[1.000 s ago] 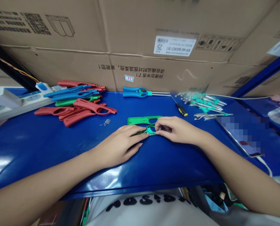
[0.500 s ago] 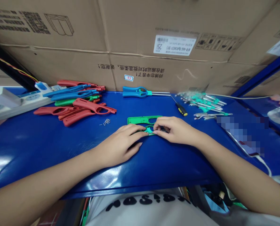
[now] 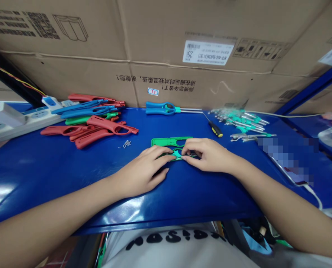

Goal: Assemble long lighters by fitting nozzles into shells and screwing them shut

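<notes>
A green handle half [image 3: 166, 142] lies open side up on the blue table. Just in front of it is a second green half, partly hidden under my fingers, with a teal trigger piece [image 3: 177, 153] and a metal rod in it. My left hand [image 3: 149, 169] has its fingers bent over the left part of this second half, index and middle fingertips on it. From the right, my right hand [image 3: 207, 154] pinches the inner assembly beside the teal piece with thumb and index finger. Small screws [image 3: 126, 144] lie to the left, behind my left hand.
Red, blue and green handle shells [image 3: 99, 130] are heaped at the left by a power strip [image 3: 37, 117]. Blue handles [image 3: 160, 108] lie at the back, with a screwdriver [image 3: 214, 128] and metal-rod assemblies [image 3: 242, 121] farther right. A phone [image 3: 285, 163] rests at the right.
</notes>
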The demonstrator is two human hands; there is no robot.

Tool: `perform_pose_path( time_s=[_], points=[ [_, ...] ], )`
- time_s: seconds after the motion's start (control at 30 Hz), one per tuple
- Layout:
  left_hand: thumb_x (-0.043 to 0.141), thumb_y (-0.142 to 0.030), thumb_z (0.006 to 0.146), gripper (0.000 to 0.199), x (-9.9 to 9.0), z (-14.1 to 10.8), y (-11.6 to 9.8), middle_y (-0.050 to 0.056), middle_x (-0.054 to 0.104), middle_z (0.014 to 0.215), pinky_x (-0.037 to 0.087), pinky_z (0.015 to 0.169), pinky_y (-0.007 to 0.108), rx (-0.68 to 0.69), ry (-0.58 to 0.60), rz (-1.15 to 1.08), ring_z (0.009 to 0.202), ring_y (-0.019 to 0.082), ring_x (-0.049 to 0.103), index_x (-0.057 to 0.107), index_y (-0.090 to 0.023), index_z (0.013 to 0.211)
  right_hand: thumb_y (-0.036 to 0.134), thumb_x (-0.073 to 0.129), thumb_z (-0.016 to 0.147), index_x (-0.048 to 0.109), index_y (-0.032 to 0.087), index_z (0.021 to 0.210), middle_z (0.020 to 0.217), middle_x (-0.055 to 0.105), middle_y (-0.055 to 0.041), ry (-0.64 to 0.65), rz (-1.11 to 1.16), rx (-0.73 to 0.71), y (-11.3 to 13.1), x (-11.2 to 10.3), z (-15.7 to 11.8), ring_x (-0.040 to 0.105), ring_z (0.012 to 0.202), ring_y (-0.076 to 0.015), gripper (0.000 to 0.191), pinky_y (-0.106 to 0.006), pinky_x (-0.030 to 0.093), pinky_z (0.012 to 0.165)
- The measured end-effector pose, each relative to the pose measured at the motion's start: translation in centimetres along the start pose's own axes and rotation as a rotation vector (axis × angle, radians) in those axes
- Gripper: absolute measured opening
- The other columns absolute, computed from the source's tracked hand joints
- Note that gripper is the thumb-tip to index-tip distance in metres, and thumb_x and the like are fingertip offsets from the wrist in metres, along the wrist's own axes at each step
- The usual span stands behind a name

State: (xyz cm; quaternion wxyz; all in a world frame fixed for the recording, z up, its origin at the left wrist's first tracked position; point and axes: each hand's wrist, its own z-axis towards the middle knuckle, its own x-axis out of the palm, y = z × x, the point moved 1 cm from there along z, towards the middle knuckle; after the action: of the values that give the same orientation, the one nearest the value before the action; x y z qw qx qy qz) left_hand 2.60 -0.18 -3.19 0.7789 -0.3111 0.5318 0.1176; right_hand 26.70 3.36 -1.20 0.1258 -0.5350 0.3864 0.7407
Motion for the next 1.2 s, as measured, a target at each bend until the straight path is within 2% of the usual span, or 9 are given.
perform_pose_path(
  time_s=[0.17, 0.37, 0.47, 0.67, 0.87, 1.03, 1.2],
  points=[
    [0.049, -0.019, 0.098, 0.039, 0.0, -0.1, 0.0, 0.014, 0.054, 0.136, 0.046, 0.108, 0.046, 0.014, -0.010, -0.009, 0.127, 0.026, 0.049, 0.054, -0.016, 0.137, 0.021, 0.062, 0.091, 0.071, 0.018, 0.093, 0.092, 0.069, -0.0044, 0.034, 0.020, -0.027, -0.4, -0.3, 0.0, 0.058, 0.072, -0.0133, 0.010, -0.025, 0.041, 0.064],
    [0.046, -0.016, 0.099, 0.038, -0.1, -0.1, 0.2, 0.013, 0.055, 0.136, 0.047, 0.107, 0.044, 0.008, -0.002, -0.015, 0.125, 0.025, 0.051, 0.058, -0.019, 0.136, 0.020, 0.059, 0.095, 0.072, 0.018, 0.093, 0.096, 0.070, -0.0062, 0.042, 0.002, -0.083, -0.6, -0.4, 0.0, 0.065, 0.086, -0.0181, 0.013, -0.029, 0.047, 0.076],
    [0.044, -0.013, 0.099, 0.040, 0.0, 0.0, 0.4, 0.012, 0.055, 0.136, 0.048, 0.106, 0.044, 0.015, -0.006, -0.011, 0.124, 0.025, 0.052, 0.058, -0.020, 0.136, 0.018, 0.059, 0.094, 0.072, 0.018, 0.095, 0.097, 0.071, -0.0065, 0.068, 0.039, -0.110, -0.7, -0.5, -0.1, 0.066, 0.086, -0.0183, 0.013, -0.030, 0.049, 0.077],
    [0.043, -0.006, 0.095, 0.046, 0.2, -0.1, 0.7, 0.013, 0.055, 0.137, 0.047, 0.107, 0.048, 0.036, -0.013, 0.008, 0.126, 0.026, 0.052, 0.059, -0.021, 0.136, 0.017, 0.056, 0.095, 0.072, 0.018, 0.095, 0.096, 0.071, -0.0072, 0.085, -0.069, -0.107, -0.4, -0.8, -0.2, 0.066, 0.086, -0.0195, 0.016, -0.032, 0.050, 0.079],
    [0.042, -0.004, 0.094, 0.048, 0.0, 0.0, 0.6, 0.014, 0.057, 0.136, 0.047, 0.107, 0.050, 0.042, -0.014, 0.007, 0.126, 0.027, 0.054, 0.061, -0.020, 0.135, 0.014, 0.057, 0.095, 0.074, 0.018, 0.096, 0.097, 0.072, -0.0072, 0.102, 0.047, -0.133, -0.5, -1.0, -0.2, 0.067, 0.087, -0.0190, 0.017, -0.032, 0.051, 0.079],
    [0.041, -0.004, 0.095, 0.048, 0.1, 0.0, 0.7, 0.013, 0.057, 0.136, 0.046, 0.108, 0.050, 0.047, -0.015, 0.005, 0.126, 0.026, 0.053, 0.060, -0.022, 0.136, 0.015, 0.058, 0.093, 0.074, 0.019, 0.093, 0.094, 0.073, -0.0070, 0.085, 0.034, -0.115, -0.6, -1.0, -0.1, 0.068, 0.085, -0.0195, 0.017, -0.032, 0.051, 0.077],
    [0.041, -0.003, 0.094, 0.051, 0.2, -0.1, 0.8, 0.012, 0.056, 0.138, 0.045, 0.110, 0.051, 0.054, -0.015, -0.009, 0.128, 0.026, 0.052, 0.058, -0.023, 0.137, 0.015, 0.059, 0.093, 0.075, 0.019, 0.093, 0.095, 0.075, -0.0058, 0.100, 0.127, -0.110, -0.6, -1.4, -0.1, 0.069, 0.087, -0.0184, 0.017, -0.032, 0.052, 0.081]
  ],
)
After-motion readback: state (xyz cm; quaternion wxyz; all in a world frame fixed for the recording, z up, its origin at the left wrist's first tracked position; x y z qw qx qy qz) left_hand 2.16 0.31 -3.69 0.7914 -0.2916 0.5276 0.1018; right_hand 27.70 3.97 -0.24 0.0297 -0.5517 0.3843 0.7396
